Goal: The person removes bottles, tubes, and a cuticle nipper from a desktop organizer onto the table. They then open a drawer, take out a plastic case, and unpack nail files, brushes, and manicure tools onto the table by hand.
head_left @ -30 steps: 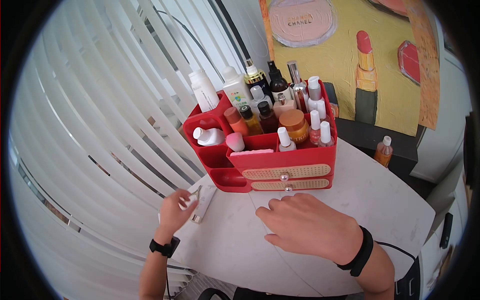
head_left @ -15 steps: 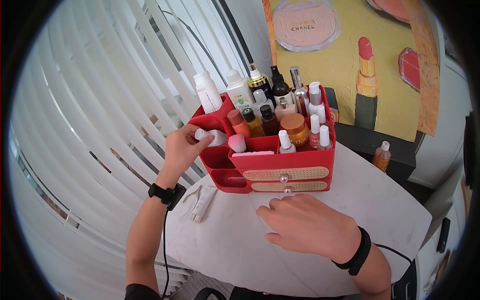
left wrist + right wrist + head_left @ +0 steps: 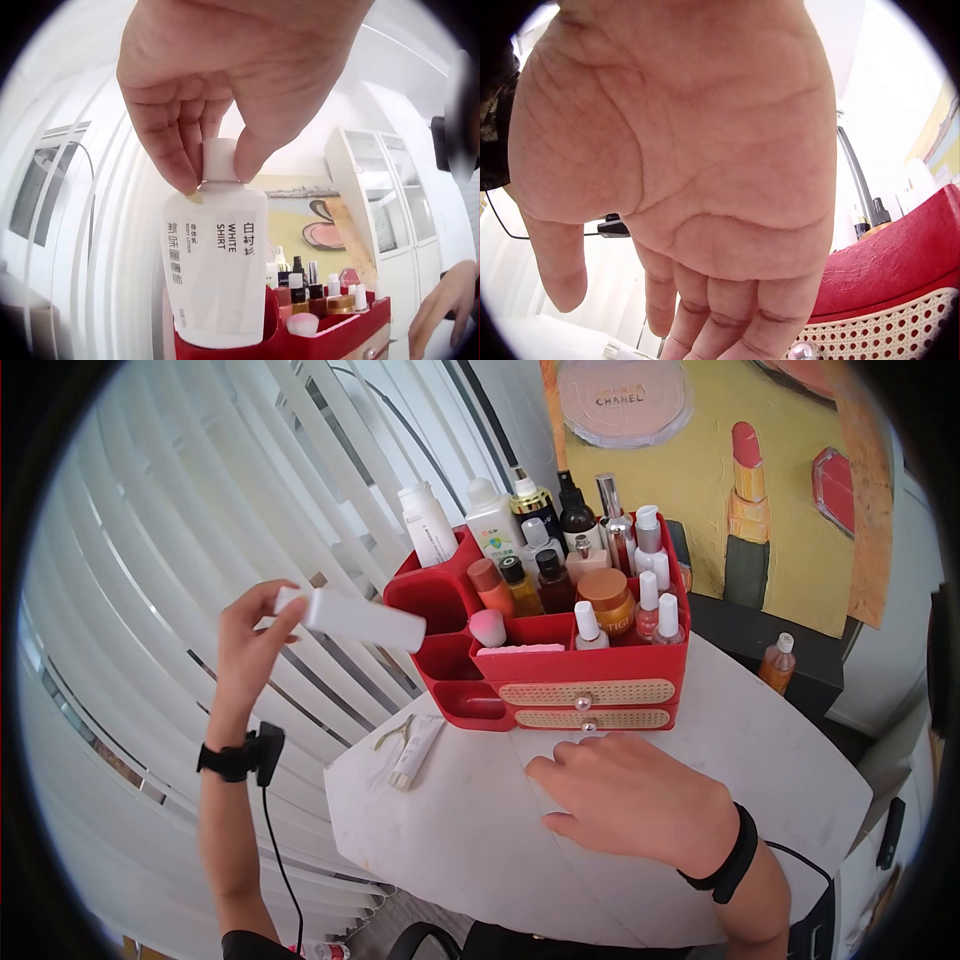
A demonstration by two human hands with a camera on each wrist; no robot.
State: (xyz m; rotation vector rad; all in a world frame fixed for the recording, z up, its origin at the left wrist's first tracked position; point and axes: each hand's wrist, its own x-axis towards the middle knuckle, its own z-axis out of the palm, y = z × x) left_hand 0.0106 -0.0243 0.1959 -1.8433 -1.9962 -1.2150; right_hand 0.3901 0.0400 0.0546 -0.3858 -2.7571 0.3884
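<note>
My left hand (image 3: 255, 645) pinches the white cap of a body lotion bottle (image 3: 365, 622) between thumb and fingers. The bottle is held in the air to the left of the red organizer (image 3: 590, 672), its base pointing right toward it. In the left wrist view the lotion bottle (image 3: 221, 270) hangs below the fingers, its printed label facing the camera. My right hand (image 3: 635, 800) holds nothing and hovers over the table in front of the drawers, palm down. The right wrist view shows its palm (image 3: 705, 150) with the fingers loosely extended.
Several bottles, nail polishes and an amber jar (image 3: 606, 600) fill the organizer. On the white table (image 3: 500, 840) lie a white tube (image 3: 417, 753) and metal nippers (image 3: 397, 732). Blinds (image 3: 150, 610) stand at the left, a painting (image 3: 800, 560) behind. An orange bottle (image 3: 777, 663) stands at the right.
My left hand rose from beside the tube to the organizer's left compartment, took hold of the lotion bottle, and lifted it out to the left. My right hand has stayed nearly still.
</note>
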